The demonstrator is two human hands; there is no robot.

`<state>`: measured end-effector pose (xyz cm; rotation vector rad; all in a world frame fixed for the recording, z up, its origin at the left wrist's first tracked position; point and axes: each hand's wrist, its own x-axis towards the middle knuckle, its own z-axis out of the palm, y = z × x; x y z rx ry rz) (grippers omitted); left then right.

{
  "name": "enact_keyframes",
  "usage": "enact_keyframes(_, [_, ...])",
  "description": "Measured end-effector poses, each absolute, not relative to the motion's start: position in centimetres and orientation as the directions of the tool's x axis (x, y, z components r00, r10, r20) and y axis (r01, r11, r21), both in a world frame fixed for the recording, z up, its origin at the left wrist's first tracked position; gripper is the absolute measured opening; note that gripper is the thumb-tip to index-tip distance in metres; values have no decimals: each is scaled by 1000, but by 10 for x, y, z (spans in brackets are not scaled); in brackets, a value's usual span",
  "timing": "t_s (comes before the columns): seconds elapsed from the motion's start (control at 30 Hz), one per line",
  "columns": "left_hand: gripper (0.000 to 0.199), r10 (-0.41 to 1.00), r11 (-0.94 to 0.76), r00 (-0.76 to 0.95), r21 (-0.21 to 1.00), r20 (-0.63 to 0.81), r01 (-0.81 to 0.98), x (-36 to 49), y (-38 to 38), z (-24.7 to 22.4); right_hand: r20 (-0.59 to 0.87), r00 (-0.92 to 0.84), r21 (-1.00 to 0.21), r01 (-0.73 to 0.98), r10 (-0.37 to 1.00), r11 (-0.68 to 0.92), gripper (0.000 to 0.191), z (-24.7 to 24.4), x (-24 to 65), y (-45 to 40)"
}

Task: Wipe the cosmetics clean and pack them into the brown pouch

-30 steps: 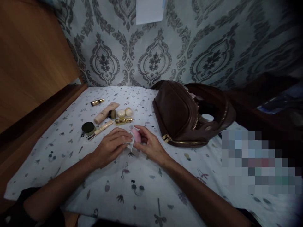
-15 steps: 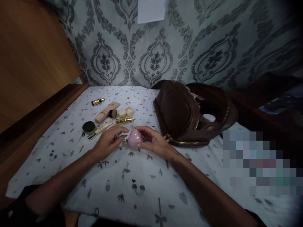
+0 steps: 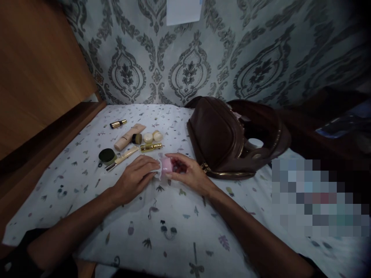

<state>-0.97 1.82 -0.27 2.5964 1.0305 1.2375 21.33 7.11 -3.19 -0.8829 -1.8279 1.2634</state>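
Note:
A small pink rounded container [image 3: 167, 165] is gripped between the thumb and fingers of my right hand [image 3: 189, 173], just above the patterned white sheet. My left hand [image 3: 135, 178] is closed on a thin whitish piece [image 3: 158, 169] at the container's left side; whether it is a lid or a wrapper is unclear. Beyond my left hand lie a beige tube [image 3: 127, 138], a slim cream tube [image 3: 124, 157], a dark round jar [image 3: 107, 156] and a gold-coloured tube [image 3: 151, 147].
An open brown leather bag [image 3: 216, 135] stands at the right, a white lid [image 3: 255, 143] showing inside. Two small cream jars [image 3: 148, 138], a dark-lidded jar [image 3: 136, 139] and a black-and-gold tube [image 3: 118, 124] lie at the back left. A wooden panel [image 3: 40, 54] borders the left.
My left hand has closed in on the left side of the pink container, which has turned and now shows a whitish piece there. My right hand still holds it.

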Motion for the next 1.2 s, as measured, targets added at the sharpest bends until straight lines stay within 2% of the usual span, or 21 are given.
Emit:
enact_keyframes(0.17, [18, 628, -753, 428, 370, 650, 544, -11, 20, -3, 231, -564, -940, 81, 792, 332, 67, -39, 217, 74])
enact_keyframes(0.43, [20, 644, -739, 404, 392, 650, 548, -13, 20, -5, 270, -560, -921, 88, 783, 380, 62, -42, 213, 69])
enact_keyframes(0.67, [22, 575, -783, 471, 284, 669, 553, -9, 15, -1, 294, -509, -859, 231, 809, 457, 61, -37, 209, 61])
enact_keyframes(0.8, [22, 485, -834, 560, 162, 672, 527, -2, 8, -1, 286, -489, -831, 303, 824, 468, 53, -32, 206, 57])
enact_keyframes(0.9, [21, 448, -850, 591, 117, 671, 513, 2, 5, -1, 262, -480, -826, 337, 837, 452, 47, -29, 204, 56])
enact_keyframes(1.0, [21, 484, -835, 580, 146, 655, 531, -1, 9, -1, 266, -459, -825, 347, 848, 446, 41, -28, 204, 56])
enact_keyframes(1.1, [22, 563, -788, 521, 227, 642, 572, -9, 16, -2, 261, -457, -821, 358, 850, 444, 40, -30, 205, 57])
enact_keyframes(1.2, [19, 641, -726, 428, 322, 637, 608, -14, 23, -5, 261, -480, -813, 360, 838, 458, 51, -32, 207, 59])
